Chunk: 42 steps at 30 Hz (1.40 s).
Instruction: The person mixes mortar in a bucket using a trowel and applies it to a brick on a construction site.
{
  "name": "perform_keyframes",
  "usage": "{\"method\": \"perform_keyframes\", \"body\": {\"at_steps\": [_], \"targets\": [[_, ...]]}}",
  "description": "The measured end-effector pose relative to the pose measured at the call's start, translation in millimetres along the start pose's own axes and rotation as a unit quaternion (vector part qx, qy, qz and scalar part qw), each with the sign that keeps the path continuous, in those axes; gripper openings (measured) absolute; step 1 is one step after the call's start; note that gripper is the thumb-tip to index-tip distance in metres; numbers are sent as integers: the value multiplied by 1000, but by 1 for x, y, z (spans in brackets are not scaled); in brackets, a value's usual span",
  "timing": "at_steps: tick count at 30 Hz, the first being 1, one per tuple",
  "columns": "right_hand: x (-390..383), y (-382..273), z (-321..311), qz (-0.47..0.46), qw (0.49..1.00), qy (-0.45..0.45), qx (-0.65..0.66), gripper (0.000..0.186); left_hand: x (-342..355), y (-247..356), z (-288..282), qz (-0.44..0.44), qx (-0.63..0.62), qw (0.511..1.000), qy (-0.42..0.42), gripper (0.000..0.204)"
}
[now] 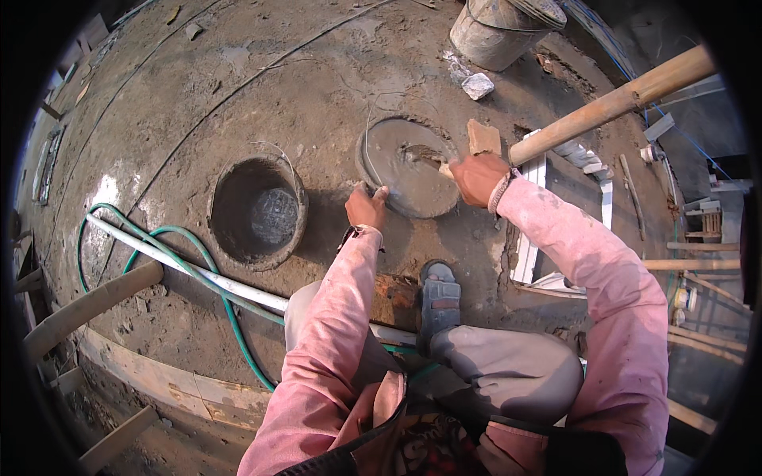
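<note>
A round bucket (367, 163) filled with wet grey mortar (405, 190) stands in front of me. My left hand (366, 206) is closed at its near left rim, where the thin wire handle (367, 131) comes down. My right hand (476, 181) is closed around the handle of a trowel (444, 168) at the right side of the bucket. The trowel's blade reaches into the mortar and is partly hidden by it. To the left of my left hand sits a second dark bucket (298, 226), with grey residue on its inside.
A wooden pole (611, 103) slants in from upper right. Beside my right forearm lies a white frame (530, 230). A white pipe (190, 266) and green hose (238, 333) cross before my feet. A brick piece (483, 137) and a larger mortar-stained bucket (496, 36) are farther off.
</note>
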State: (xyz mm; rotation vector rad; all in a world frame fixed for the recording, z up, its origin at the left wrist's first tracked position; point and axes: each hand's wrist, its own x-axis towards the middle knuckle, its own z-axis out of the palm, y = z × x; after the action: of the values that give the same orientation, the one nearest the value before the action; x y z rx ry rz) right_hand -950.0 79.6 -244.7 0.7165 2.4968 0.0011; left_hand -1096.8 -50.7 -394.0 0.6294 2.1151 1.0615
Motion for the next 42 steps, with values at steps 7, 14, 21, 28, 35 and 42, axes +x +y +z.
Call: {"method": "perform_keyframes", "body": {"at_steps": [7,14,21,28,35,42], "targets": [[-76,-5,-19,-83,970,144,-175,31,3,1,3,8,23,1000,8,56],[2,-12,34,-114,980,142,-85,24,11,8,11,45,-7,999,13,55],[-51,10,-99,-142,966,186,-109,32,2,1,-5,-9,-36,999,1,35],[41,-19,-29,-104,957,151,-225,16,2,10,2,-6,-27,1000,-2,34],[-10,-22,-21,-85,987,71,-120,27,10,-7,1,13,-52,998,14,30],[-28,-14,-109,-106,975,108,-161,28,12,-4,-2,27,-50,998,-5,31]]}}
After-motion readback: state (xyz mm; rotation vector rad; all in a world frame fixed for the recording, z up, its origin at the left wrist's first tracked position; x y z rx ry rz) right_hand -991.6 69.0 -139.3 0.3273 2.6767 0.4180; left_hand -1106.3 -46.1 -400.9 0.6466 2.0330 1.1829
